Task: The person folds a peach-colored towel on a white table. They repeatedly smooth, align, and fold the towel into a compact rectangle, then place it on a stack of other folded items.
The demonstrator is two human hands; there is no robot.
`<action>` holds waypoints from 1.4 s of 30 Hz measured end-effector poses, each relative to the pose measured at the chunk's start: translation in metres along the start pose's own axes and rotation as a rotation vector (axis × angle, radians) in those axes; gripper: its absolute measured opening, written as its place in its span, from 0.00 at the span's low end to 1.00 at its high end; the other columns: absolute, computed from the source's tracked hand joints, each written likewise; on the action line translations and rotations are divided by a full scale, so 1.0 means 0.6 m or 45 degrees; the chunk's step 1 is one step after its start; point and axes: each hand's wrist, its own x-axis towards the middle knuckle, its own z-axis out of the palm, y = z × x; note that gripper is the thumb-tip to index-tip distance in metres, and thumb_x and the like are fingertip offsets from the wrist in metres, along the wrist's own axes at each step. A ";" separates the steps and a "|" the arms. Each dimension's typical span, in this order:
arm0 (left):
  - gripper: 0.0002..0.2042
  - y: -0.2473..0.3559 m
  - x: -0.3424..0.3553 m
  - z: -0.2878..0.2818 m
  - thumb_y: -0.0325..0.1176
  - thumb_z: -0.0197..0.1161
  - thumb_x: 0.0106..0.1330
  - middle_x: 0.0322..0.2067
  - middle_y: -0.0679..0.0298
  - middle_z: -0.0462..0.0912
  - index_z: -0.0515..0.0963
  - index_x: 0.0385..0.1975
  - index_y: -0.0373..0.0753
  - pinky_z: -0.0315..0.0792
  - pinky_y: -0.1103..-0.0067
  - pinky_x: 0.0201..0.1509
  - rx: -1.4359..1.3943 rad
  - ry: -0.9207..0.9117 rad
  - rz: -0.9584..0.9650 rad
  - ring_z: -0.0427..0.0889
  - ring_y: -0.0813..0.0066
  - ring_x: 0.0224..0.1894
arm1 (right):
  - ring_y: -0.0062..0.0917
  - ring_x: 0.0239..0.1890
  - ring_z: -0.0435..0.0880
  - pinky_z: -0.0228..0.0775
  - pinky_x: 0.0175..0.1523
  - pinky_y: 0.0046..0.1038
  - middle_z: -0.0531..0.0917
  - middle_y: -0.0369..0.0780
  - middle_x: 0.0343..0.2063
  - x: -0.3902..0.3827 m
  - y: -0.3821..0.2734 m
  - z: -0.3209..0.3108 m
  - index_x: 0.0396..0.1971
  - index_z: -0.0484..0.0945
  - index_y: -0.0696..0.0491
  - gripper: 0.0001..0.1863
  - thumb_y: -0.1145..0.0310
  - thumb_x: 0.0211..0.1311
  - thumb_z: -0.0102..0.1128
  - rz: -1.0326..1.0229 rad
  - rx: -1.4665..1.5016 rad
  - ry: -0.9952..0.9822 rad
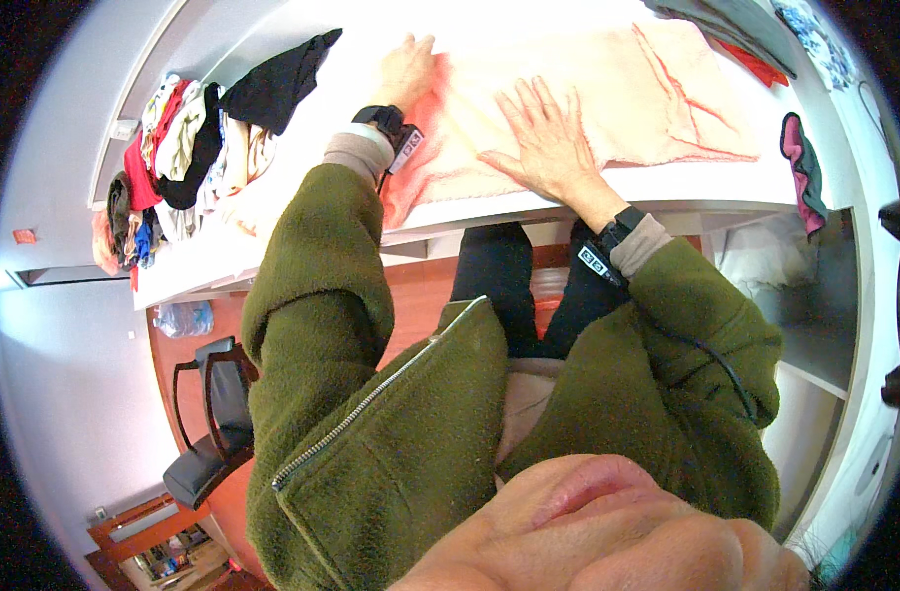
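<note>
A peach-pink fleecy cloth [622, 103] lies spread on the white table [317, 108], its right part folded over and creased. At the left edge of the cloth is my left hand [407, 74], its fingers bent and closed on the edge; bright light washes out the fingertips. My right hand [550, 148] rests flat on the middle of the cloth near the front, fingers spread. Dark bands circle both wrists.
Piled clothes [179, 148] in several colours lie at the table's left end, a black garment [282, 81] beside them. A pink and grey cloth [802, 172] hangs at the right edge. Dark folded clothing [731, 30] is at the far right. A black chair [218, 424] stands lower left.
</note>
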 end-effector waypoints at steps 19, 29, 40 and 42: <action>0.28 0.074 -0.066 0.042 0.60 0.43 0.71 0.73 0.62 0.51 0.57 0.70 0.63 0.52 0.34 0.61 0.370 0.022 0.415 0.47 0.46 0.73 | 0.39 0.73 0.53 0.36 0.70 0.60 0.63 0.46 0.67 -0.005 0.005 0.009 0.63 0.68 0.47 0.42 0.30 0.58 0.48 0.013 0.087 0.035; 0.37 0.129 -0.173 -0.017 0.69 0.45 0.64 0.70 0.49 0.53 0.56 0.71 0.58 0.33 0.40 0.67 0.045 -0.128 0.364 0.48 0.46 0.71 | 0.39 0.68 0.61 0.49 0.71 0.46 0.70 0.45 0.62 0.031 0.205 -0.044 0.56 0.73 0.47 0.25 0.49 0.64 0.53 -0.064 0.053 0.008; 0.38 0.102 -0.172 -0.032 0.70 0.44 0.64 0.70 0.58 0.57 0.56 0.71 0.58 0.46 0.48 0.71 0.211 -0.041 0.500 0.52 0.55 0.72 | 0.37 0.73 0.53 0.44 0.73 0.48 0.57 0.40 0.71 -0.027 0.292 -0.008 0.69 0.61 0.37 0.35 0.34 0.67 0.39 0.311 -0.338 -0.068; 0.39 0.101 -0.165 -0.032 0.71 0.45 0.63 0.69 0.56 0.57 0.56 0.71 0.58 0.47 0.50 0.72 0.224 -0.076 0.519 0.52 0.52 0.72 | 0.38 0.73 0.53 0.44 0.73 0.49 0.56 0.40 0.72 -0.027 0.293 -0.012 0.70 0.60 0.37 0.36 0.34 0.67 0.39 0.266 -0.360 -0.089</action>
